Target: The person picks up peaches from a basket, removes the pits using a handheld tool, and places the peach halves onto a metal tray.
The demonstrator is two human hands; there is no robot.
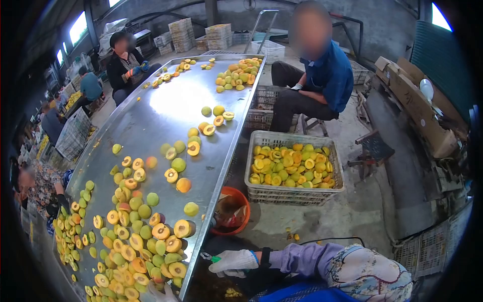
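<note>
Your right hand (235,261) grips a green-handled tool (215,259); left hand's (161,293) grip, cannot tell. Cup likely soft, slippery stone-fruit halves (160,231) skin-side.

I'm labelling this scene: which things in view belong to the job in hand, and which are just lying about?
Job, likely:
- fruit
- metal table
- green-handled tool in the right hand
- fruit-filled crate

Lying about, apparently:
- cardboard
- dark stool
- far stacked crates
</note>
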